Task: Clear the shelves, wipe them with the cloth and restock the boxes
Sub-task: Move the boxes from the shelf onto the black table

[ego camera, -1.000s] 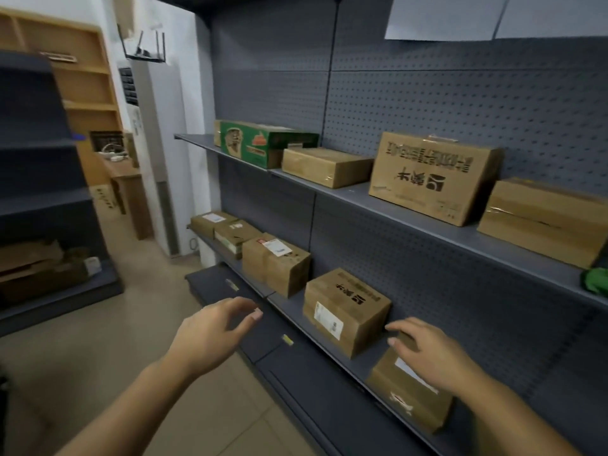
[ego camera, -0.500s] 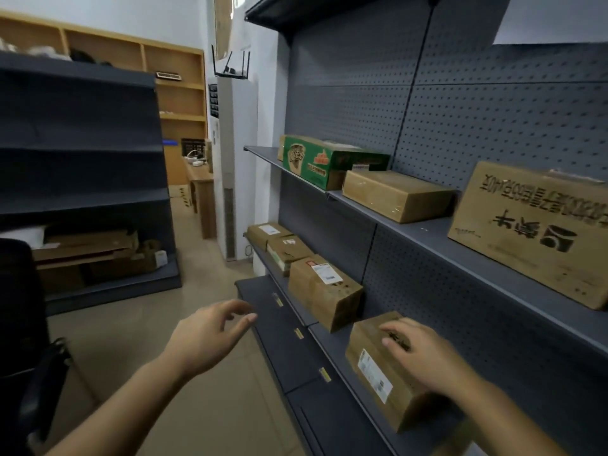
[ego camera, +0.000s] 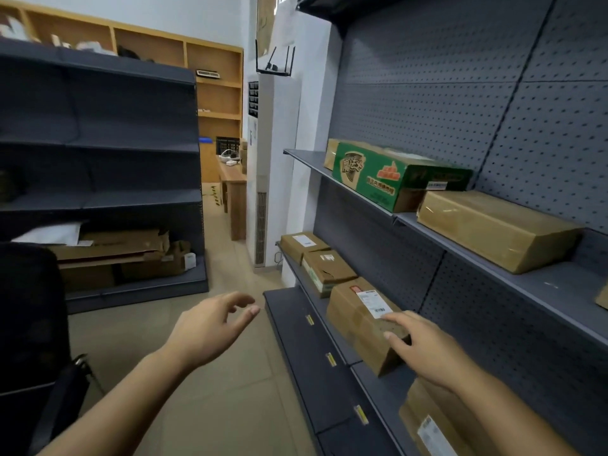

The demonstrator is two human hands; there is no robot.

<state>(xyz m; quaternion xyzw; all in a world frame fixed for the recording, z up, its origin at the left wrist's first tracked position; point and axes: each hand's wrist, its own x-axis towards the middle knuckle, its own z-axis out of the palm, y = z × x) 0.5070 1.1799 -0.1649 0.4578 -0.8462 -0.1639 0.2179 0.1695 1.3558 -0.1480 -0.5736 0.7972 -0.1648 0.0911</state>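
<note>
Grey shelves run along the right wall. On the middle shelf (ego camera: 381,386) stands a brown box with a white label (ego camera: 357,319). My right hand (ego camera: 424,348) lies over its near top corner, fingers relaxed and spread. My left hand (ego camera: 210,327) hovers in the aisle left of the shelf, fingers loosely curved, holding nothing. Two smaller brown boxes (ego camera: 324,269) sit further along the same shelf. Another box (ego camera: 437,422) sits below my right forearm. On the upper shelf (ego camera: 539,284) lie a green carton (ego camera: 391,176) and a taped brown box (ego camera: 493,228). No cloth shows.
A dark bottom shelf (ego camera: 309,353) juts into the aisle at floor level. Across the aisle stands another dark shelving unit (ego camera: 98,146) with flattened cardboard (ego camera: 121,248) at its base. A black chair (ego camera: 29,324) is at my left. A wooden desk (ego camera: 235,192) stands at the back.
My view has swung left along the shelves. My right hand moved from one brown box to the labelled box further left. My left hand stayed hovering in the aisle.
</note>
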